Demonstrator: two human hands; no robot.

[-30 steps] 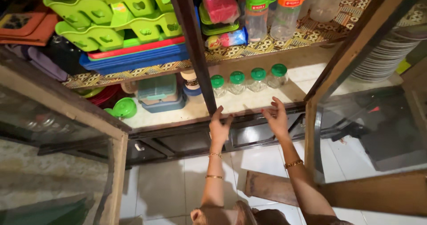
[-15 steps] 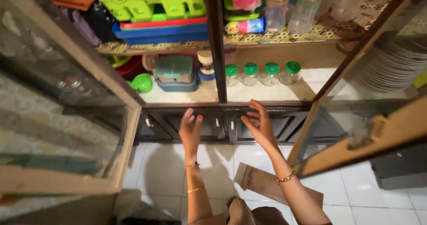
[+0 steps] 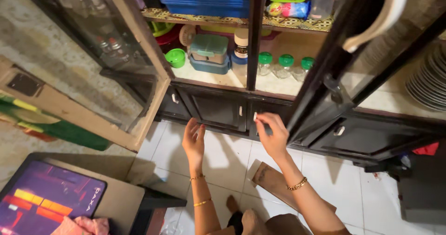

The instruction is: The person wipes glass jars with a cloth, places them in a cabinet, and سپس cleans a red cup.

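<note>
My right hand [image 3: 273, 133] is at the dark lower cupboard door [image 3: 274, 114], with thumb and forefinger pinched on its small white handle [image 3: 254, 117]. My left hand [image 3: 194, 139] hovers open, fingers apart, just below the neighbouring lower door [image 3: 216, 110], whose handle [image 3: 240, 111] it does not touch. Both wrists wear gold bangles. Above, the two glass-fronted upper doors stand open, the left door [image 3: 139, 53] and the right door [image 3: 325, 72].
The shelf holds green-lidded jars [image 3: 265, 63], a teal lunch box [image 3: 209, 49] and a green cup [image 3: 175, 57]. Stacked plates [image 3: 427, 84] sit at the right. A wooden board [image 3: 272, 181] lies on the white tiles. A purple-printed box [image 3: 46, 202] is at the bottom left.
The view has tilted down. Both hands dropped from the shelf edge to the lower doors, and my right hand closed on a door handle.
</note>
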